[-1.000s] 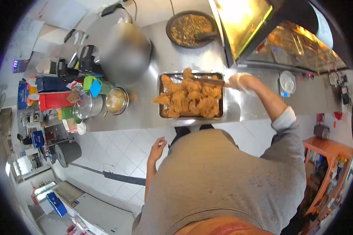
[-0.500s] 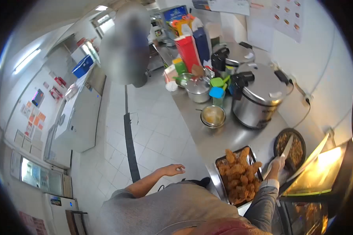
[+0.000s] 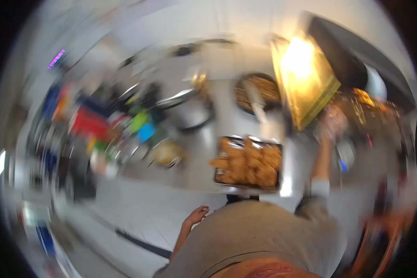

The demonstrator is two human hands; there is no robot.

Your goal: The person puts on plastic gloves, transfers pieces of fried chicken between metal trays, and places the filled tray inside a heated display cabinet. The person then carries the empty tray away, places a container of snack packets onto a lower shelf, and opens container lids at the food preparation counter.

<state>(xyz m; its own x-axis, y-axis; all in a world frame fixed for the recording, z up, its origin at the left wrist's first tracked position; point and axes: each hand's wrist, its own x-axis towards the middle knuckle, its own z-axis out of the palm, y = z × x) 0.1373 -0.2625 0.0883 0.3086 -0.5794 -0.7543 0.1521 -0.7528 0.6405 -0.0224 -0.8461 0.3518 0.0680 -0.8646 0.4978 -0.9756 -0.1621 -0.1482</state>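
Observation:
My right hand (image 3: pixel 333 121) is reached out beside the lit yellow-gold panel (image 3: pixel 306 83) at the front of a warm-lit case. Motion blur smears its fingers, and I cannot see anything certain in them. My left hand (image 3: pixel 198 214) hangs low beside my body, its fingers loosely bent and holding nothing. Between my arms, a metal tray (image 3: pixel 282 178) of fried chicken pieces (image 3: pixel 248 162) sits at the counter's edge. Behind it is a round black pan (image 3: pixel 240 95) with brown crumbs. A long flat utensil with a pale handle (image 3: pixel 260 112), like a knife, rests across the pan.
A large steel pressure cooker (image 3: pixel 190 113) stands left of the pan on the steel counter. Beside it are a bowl (image 3: pixel 167 154), a blue-lidded container (image 3: pixel 146 132) and a red bag (image 3: pixel 90 124). A dark arched hood (image 3: pixel 338 46) is behind the lit panel.
The view has swung right. My right hand has left the long utensil at the black pan and moved right to the lit panel. The utensil stays on the pan; my left hand still hangs low.

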